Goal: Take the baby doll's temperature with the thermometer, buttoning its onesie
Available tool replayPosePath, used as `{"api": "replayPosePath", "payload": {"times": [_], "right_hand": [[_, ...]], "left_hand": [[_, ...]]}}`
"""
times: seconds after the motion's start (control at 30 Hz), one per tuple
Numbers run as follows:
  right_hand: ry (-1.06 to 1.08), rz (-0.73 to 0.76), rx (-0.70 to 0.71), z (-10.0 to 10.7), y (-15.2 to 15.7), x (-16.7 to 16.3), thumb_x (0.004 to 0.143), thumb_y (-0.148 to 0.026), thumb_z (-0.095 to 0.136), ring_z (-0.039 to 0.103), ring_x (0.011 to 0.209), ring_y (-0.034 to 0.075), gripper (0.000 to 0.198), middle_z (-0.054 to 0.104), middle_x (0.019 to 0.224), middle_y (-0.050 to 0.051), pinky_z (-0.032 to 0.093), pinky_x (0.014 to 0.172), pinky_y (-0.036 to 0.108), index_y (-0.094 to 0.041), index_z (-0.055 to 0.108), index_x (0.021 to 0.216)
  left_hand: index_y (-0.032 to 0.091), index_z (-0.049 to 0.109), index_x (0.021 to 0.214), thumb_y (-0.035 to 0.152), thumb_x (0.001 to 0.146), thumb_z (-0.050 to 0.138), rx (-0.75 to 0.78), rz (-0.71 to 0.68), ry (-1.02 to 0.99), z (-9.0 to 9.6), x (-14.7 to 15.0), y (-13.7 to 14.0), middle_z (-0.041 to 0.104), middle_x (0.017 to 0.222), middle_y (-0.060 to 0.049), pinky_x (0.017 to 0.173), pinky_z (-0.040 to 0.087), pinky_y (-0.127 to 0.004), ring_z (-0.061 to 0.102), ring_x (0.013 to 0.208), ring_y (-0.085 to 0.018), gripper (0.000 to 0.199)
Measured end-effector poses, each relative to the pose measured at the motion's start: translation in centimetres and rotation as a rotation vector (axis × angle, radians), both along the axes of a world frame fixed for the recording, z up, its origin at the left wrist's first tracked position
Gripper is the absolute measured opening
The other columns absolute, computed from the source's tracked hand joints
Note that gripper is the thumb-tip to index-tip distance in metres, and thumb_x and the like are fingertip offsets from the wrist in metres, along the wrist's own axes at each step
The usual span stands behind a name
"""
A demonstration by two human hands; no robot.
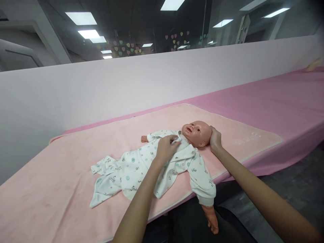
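Observation:
A baby doll [193, 131] lies on its back, its head to the right. It is dressed in a white printed baby shirt [181, 158] and matching pants [135, 165]. My left hand [165, 147] is at the doll's chest, thumb and fingers closing on the shirt's front edge near the collar. The doll's crown is cupped by my right hand [215, 139]; most of its fingers are hidden behind the head. One doll arm [211, 217] hangs over the near edge, while the far doll hand [144, 138] lies on the mat.
Beneath the doll is a peach mat [68, 168] with a pale border, spread over a pink cover [286, 98]. A white low wall [152, 84] runs along the back, with glass above it bearing heart stickers. Dark floor [301, 182] shows at the lower right.

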State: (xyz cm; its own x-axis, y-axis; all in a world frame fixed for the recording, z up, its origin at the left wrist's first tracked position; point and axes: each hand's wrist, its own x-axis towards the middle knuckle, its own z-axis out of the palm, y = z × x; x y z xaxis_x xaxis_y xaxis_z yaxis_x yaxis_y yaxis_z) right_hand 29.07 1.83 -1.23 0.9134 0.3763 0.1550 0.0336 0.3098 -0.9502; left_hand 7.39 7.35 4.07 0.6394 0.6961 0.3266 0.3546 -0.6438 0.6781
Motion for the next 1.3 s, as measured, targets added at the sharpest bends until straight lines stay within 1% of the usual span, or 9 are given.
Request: {"api": "replayPosePath", "payload": {"times": [0.07, 0.2, 0.4, 0.57, 0.8, 0.97, 1.1, 1.2, 1.3], "right_hand": [[-0.146, -0.135, -0.012, 0.1, -0.8, -0.5, 0.073, -0.032, 0.048, 0.053, 0.100, 0.024, 0.018, 0.066, 0.092, 0.006, 0.044, 0.085, 0.036, -0.019, 0.061, 0.074], [-0.601, -0.177, -0.085, 0.7, -2.6, -3.5, 0.075, -0.026, 0.050, 0.043, 0.116, 0.024, 0.019, 0.059, 0.113, 0.004, 0.023, 0.103, 0.047, -0.025, 0.063, 0.089], [-1.473, 0.038, -0.359, 3.5, -0.8, -9.2, 0.078, -0.018, 0.046, 0.046, 0.112, 0.026, 0.023, 0.062, 0.110, 0.001, 0.002, 0.105, 0.058, -0.027, 0.067, 0.079], [-1.681, 0.107, -0.598, 5.3, 3.8, -10.3, 0.080, -0.024, 0.047, 0.034, 0.123, 0.033, 0.021, 0.047, 0.131, 0.010, 0.004, 0.098, 0.067, -0.020, 0.068, 0.082], [-1.601, 0.112, -0.631, 4.7, 5.8, -10.4, 0.085, -0.031, 0.044, 0.041, 0.117, 0.030, 0.029, 0.053, 0.124, 0.012, 0.008, 0.100, 0.064, -0.016, 0.068, 0.083], [-1.541, 0.116, -0.523, 4.9, 5.5, -10.6, 0.087, -0.028, 0.043, 0.048, 0.108, 0.024, 0.029, 0.061, 0.112, 0.008, 0.007, 0.105, 0.057, -0.019, 0.068, 0.074], [-1.492, 0.107, -0.453, 5.9, 2.8, -10.9, 0.087, -0.024, 0.042, 0.051, 0.102, 0.023, 0.026, 0.063, 0.105, 0.008, 0.016, 0.103, 0.053, -0.018, 0.066, 0.078], [-1.180, 0.057, -0.445, 6.3, -1.1, -10.1, 0.087, -0.026, 0.040, 0.057, 0.082, 0.021, 0.029, 0.066, 0.080, 0.007, 0.035, 0.089, 0.043, -0.017, 0.064, 0.074], [-0.712, 0.092, -0.324, 6.2, -5.0, -8.7, 0.084, -0.039, 0.045, 0.057, 0.070, 0.019, 0.031, 0.065, 0.073, 0.005, 0.043, 0.069, 0.032, -0.017, 0.064, 0.076]], "left_hand": [[0.016, 0.066, 0.092, 0.039, 0.073, 0.059, -0.197, 0.044, -0.139, -0.1, -0.3, 1.2, 0.067, 0.090, -0.006, 0.081, 0.045, -0.033, 0.059, 0.085, -0.020, 0.030], [0.014, 0.063, 0.092, 0.055, 0.080, 0.043, -0.638, 0.059, -0.326, -0.2, -1.4, 3.8, 0.067, 0.083, -0.007, 0.077, 0.048, -0.034, 0.061, 0.087, -0.023, 0.047], [0.019, 0.058, 0.092, 0.073, 0.076, 0.028, -0.634, 0.248, -0.267, -1.0, -2.0, 5.4, 0.059, 0.065, -0.005, 0.076, 0.048, -0.038, 0.059, 0.086, -0.027, 0.064], [0.018, 0.058, 0.089, 0.072, 0.073, 0.038, -0.773, 0.178, -0.440, -0.9, -1.7, 5.5, 0.058, 0.064, -0.004, 0.070, 0.048, -0.034, 0.059, 0.082, -0.026, 0.060], [0.016, 0.054, 0.065, 0.044, 0.066, 0.069, -1.017, 0.088, -0.818, -0.3, -1.6, 4.8, 0.039, 0.042, 0.005, 0.042, 0.036, -0.021, 0.044, 0.041, -0.009, 0.032], [0.018, 0.049, 0.057, 0.041, 0.068, 0.068, -1.002, 0.025, -0.811, -0.2, -1.6, 4.5, 0.034, 0.039, 0.005, 0.042, 0.034, -0.022, 0.040, 0.040, -0.009, 0.032], [0.018, 0.053, 0.062, 0.047, 0.069, 0.065, -0.945, 0.047, -0.753, -0.1, -1.7, 4.4, 0.041, 0.043, 0.002, 0.046, 0.037, -0.025, 0.045, 0.046, -0.013, 0.032], [0.016, 0.057, 0.070, 0.053, 0.071, 0.058, -0.821, 0.060, -0.682, 0.2, -1.8, 3.9, 0.047, 0.047, 0.001, 0.046, 0.036, -0.025, 0.046, 0.046, -0.013, 0.037], [0.013, 0.063, 0.076, 0.054, 0.072, 0.054, -0.655, -0.109, -0.390, 0.4, -1.7, 2.8, 0.050, 0.047, 0.001, 0.042, 0.032, -0.024, 0.041, 0.041, -0.010, 0.042]]}}
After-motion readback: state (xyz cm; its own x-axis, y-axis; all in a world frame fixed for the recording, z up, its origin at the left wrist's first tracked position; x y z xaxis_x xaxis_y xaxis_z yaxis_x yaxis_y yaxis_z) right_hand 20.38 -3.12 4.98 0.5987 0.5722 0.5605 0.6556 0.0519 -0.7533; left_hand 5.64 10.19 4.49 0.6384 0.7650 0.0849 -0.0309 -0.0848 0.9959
